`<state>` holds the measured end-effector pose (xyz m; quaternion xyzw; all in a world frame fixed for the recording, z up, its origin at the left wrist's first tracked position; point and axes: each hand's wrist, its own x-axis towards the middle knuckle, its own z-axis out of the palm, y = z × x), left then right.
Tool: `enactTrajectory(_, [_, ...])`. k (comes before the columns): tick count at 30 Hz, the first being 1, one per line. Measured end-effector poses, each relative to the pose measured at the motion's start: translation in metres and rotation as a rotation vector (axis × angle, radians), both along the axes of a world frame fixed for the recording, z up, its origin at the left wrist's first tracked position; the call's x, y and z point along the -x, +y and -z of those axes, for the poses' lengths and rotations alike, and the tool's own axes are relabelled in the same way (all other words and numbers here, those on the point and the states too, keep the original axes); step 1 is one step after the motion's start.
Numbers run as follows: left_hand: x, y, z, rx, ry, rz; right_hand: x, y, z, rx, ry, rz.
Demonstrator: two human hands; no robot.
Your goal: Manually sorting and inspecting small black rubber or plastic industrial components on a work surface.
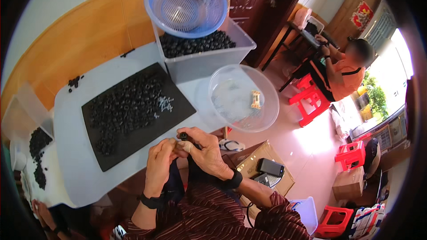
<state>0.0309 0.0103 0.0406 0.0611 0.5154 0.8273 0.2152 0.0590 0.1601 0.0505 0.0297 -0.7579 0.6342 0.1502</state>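
Observation:
My left hand [160, 162] and my right hand [202, 151] meet just past the near edge of the white table [75, 160]. The right fingers pinch a small black ring-shaped part [183, 136], and the left fingertips touch it from the left. Just beyond the hands lies a black mat [173, 113] heaped with many of the same black rings [124, 106] and a small cluster of tiny pale metal pieces [165, 104]. Both wrists wear black bands.
A clear round bowl [267, 111] with a small pale object sits right of the mat. Behind it a clear bin [204, 62] of black rings carries a blue colander [186, 2]. More rings lie at the left. A seated person [342, 69] and red stools are at right.

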Motion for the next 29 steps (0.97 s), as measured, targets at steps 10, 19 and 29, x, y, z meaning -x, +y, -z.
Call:
enactTrajectory(10, [0.009,-0.014,0.018,-0.104,0.049,-0.111,0.139,0.117,-0.099,-0.24,0.119,0.436])
enactTrajectory(19, [0.01,-0.016,0.03,-0.076,-0.021,-0.128,0.23,0.094,-0.117,-0.918,0.285,0.336])
enactTrajectory(29, [0.008,-0.022,0.024,0.038,0.085,-0.033,0.282,0.065,-0.119,-1.214,-0.09,0.169])
